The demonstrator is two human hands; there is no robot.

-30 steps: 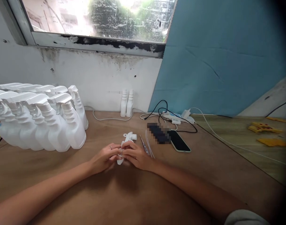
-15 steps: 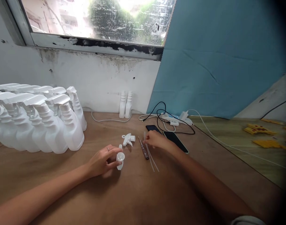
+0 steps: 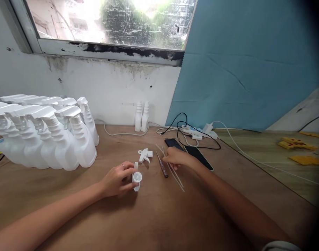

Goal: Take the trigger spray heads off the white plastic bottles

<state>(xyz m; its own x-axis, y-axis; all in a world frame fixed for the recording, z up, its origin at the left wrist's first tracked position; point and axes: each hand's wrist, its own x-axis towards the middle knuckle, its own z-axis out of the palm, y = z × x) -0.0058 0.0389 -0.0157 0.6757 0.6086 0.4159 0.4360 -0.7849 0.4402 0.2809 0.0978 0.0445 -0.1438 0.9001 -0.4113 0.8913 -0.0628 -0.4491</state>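
My left hand grips a white trigger spray head between thumb and fingers, its round collar facing up towards me. Just beyond it lies a second spray head, on its side on the wooden table. My right hand is closed over two thin translucent tubes, pinching at their upper part; the fingertips are partly hidden. A screwdriver with a dark handle rests to the left of the tubes, its thin shaft pointing away from me.
White spray bottles stand in rows at the left. Two small bottles without heads are against the wall. Behind my right hand lie two phones, a power strip and tangled cables. Yellow pieces are at the far right.
My right hand has shifted slightly, and the tubes under it have turned, their near ends moving right. My left hand still grips the spray head. The whole view has swung slightly left.
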